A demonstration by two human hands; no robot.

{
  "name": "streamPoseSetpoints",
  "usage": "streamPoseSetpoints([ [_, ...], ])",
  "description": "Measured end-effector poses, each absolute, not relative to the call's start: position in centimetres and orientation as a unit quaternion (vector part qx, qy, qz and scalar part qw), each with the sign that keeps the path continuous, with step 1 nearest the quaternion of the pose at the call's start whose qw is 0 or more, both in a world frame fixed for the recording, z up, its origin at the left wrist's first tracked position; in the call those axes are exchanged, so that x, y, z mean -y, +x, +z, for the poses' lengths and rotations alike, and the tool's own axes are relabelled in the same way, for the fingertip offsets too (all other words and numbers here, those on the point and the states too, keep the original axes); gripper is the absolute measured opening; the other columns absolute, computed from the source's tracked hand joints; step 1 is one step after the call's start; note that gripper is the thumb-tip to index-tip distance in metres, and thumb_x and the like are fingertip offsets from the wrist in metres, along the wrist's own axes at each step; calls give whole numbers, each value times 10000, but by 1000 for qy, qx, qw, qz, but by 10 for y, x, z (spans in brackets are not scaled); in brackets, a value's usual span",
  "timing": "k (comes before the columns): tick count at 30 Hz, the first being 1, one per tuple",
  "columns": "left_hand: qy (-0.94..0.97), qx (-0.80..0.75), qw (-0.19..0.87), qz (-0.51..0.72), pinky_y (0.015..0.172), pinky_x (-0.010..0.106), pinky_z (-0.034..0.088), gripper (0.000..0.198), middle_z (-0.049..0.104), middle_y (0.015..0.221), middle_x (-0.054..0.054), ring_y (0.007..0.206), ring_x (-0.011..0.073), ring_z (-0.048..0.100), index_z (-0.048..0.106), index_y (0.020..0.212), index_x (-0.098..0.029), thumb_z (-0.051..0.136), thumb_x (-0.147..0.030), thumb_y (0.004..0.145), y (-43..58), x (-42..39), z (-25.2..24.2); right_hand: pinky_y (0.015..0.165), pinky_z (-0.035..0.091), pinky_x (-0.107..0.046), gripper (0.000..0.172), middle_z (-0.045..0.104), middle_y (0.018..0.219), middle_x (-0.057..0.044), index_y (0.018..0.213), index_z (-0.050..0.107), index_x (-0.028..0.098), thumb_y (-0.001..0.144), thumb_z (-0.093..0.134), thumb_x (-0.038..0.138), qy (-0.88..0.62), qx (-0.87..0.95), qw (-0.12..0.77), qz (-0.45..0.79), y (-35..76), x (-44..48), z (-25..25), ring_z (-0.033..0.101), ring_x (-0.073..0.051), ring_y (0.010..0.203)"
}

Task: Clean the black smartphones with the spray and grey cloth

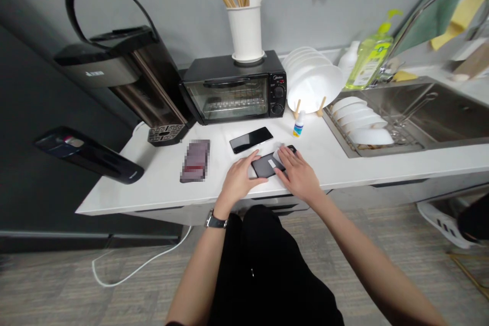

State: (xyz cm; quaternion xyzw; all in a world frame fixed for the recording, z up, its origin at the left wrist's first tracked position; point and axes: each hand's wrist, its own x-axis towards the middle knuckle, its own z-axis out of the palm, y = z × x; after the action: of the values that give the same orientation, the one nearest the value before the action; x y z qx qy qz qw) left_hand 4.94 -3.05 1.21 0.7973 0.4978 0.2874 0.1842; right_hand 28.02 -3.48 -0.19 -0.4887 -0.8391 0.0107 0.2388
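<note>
A dark phone (263, 166), with a small white label on its face, lies on the white counter near the front edge. My left hand (240, 179) grips its left end, thumb along the near side and fingers at the far side. On the phone's right half, my right hand (300, 175) presses a crumpled whitish wipe (278, 151) under its fingers. Just behind lies a second phone (251, 139), its black screen facing up. A small white bottle with a blue and yellow label (298, 125) stands upright beyond my right hand.
A pixelated purplish flat object (195, 161) lies to the left, near a tipped-looking dark bottle (91, 155) and a drinks machine (130, 76). Behind stands a toaster oven (233, 91) under a utensil holder (245, 33). White plates (315, 86) and a sink (451, 112) are right.
</note>
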Motion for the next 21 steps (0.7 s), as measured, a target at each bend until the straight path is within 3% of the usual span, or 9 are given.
streamPoseSetpoints([
  [5,802,-495,182,281,1138,463,452,905,625,1463,65,1339,276,580,339,1581,-320,842,-327,829,47,32,13,1266,293,-531,626,373,1653,-163,1597,376,120,1075,411,464,-409,885,218,32,264,42,3,335,-279,1553],
  [10,800,-503,190,265,1144,470,445,941,626,1455,55,1328,276,583,337,1575,-337,870,-359,800,46,30,15,1239,262,-655,641,353,1666,-137,1613,349,135,1072,417,471,-535,816,217,-1,284,37,-2,217,-370,1585],
  [15,802,-504,187,259,1150,482,446,917,615,1467,61,1329,284,586,343,1572,-345,858,-324,813,45,29,16,1237,281,-641,657,264,1701,-118,1652,246,154,1079,407,433,-583,777,236,-16,285,35,-5,164,-364,1598],
  [18,798,-507,197,259,1152,494,450,920,603,1484,61,1348,299,576,340,1575,-359,854,-325,812,44,29,15,1248,289,-613,673,248,1706,-107,1667,190,186,1077,416,417,-562,791,241,-15,282,38,-3,191,-337,1596],
  [21,791,-513,208,259,1149,503,452,960,613,1476,52,1353,308,573,320,1584,-376,865,-325,796,43,29,14,1238,352,-547,661,329,1682,-82,1663,219,228,1071,434,425,-520,823,228,12,286,39,-3,294,-296,1569],
])
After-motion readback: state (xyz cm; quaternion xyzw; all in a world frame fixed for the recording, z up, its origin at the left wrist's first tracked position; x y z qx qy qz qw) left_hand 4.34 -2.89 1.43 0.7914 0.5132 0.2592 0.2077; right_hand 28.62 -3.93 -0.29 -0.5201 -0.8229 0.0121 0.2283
